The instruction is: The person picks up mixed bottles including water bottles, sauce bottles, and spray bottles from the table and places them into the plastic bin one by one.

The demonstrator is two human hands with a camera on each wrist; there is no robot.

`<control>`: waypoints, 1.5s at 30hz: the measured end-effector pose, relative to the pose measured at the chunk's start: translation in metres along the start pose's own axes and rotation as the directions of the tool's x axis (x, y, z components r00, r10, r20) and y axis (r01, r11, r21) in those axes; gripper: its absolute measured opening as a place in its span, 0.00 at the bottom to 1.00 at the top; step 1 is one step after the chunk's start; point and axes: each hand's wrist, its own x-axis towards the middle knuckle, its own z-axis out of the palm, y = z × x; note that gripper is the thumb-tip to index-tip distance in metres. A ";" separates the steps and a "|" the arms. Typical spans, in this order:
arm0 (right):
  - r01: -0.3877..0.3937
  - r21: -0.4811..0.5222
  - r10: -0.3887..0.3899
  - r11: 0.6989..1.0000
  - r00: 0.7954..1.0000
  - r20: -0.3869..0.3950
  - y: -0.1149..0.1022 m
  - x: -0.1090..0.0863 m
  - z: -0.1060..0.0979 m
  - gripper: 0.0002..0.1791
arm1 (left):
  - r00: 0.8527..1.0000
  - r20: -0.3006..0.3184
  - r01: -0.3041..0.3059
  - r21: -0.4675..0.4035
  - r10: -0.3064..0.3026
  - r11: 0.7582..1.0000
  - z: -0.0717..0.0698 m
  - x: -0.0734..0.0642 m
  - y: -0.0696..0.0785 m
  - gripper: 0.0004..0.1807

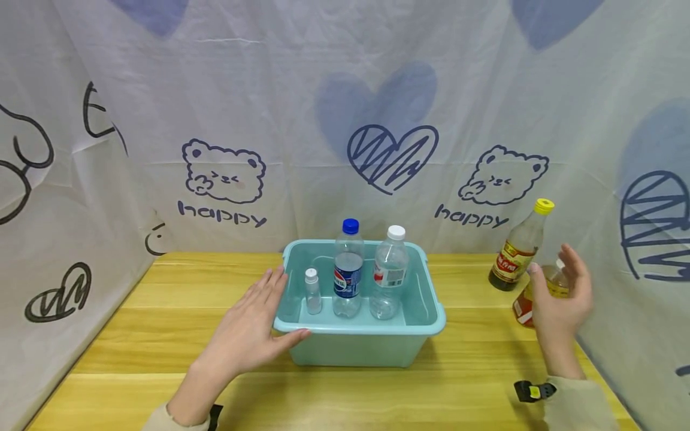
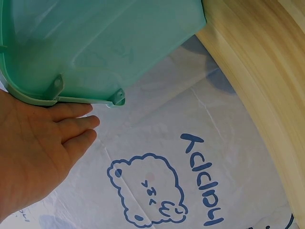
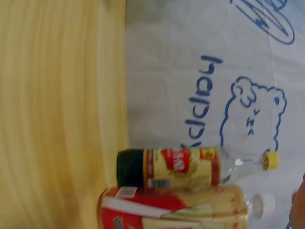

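My left hand (image 1: 249, 326) lies with straight fingers along the left rim of a light teal plastic tub (image 1: 356, 350); its palm side meets the rim in the left wrist view. Three bottles stand upright in the tub: a small clear one with a white cap (image 1: 313, 293), a Pepsi bottle with a blue cap (image 1: 347, 275), and an empty clear bottle with a white cap (image 1: 389, 275). On the right, my right hand (image 1: 563, 305), fingers spread, overlaps a red-and-yellow labelled plastic bottle (image 1: 524, 308). Just behind stands a yellow-capped glass sauce bottle (image 1: 513, 263) with dark liquid.
A yellow wood-grain table (image 1: 469, 383) carries everything. White cloth (image 1: 318, 197) printed with bears and hearts hangs behind the table and along both sides, close to the two bottles at right.
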 end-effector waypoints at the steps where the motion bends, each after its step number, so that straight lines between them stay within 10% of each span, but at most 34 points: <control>1: -0.015 -0.017 0.015 1.000 1.000 -0.014 0.005 0.000 -0.002 0.30 | 1.000 0.000 0.001 -0.001 -0.001 1.000 0.000 0.000 0.000 0.60; 20: -0.341 -0.158 0.336 0.927 0.940 -0.058 0.072 0.008 -0.023 0.41 | 1.000 -0.004 -0.002 -0.003 0.002 1.000 -0.001 -0.001 0.000 0.60; 45: -0.379 -0.304 0.394 0.874 0.919 -0.013 0.093 0.011 -0.024 0.40 | 1.000 0.000 -0.002 0.003 0.002 1.000 -0.002 0.000 0.001 0.60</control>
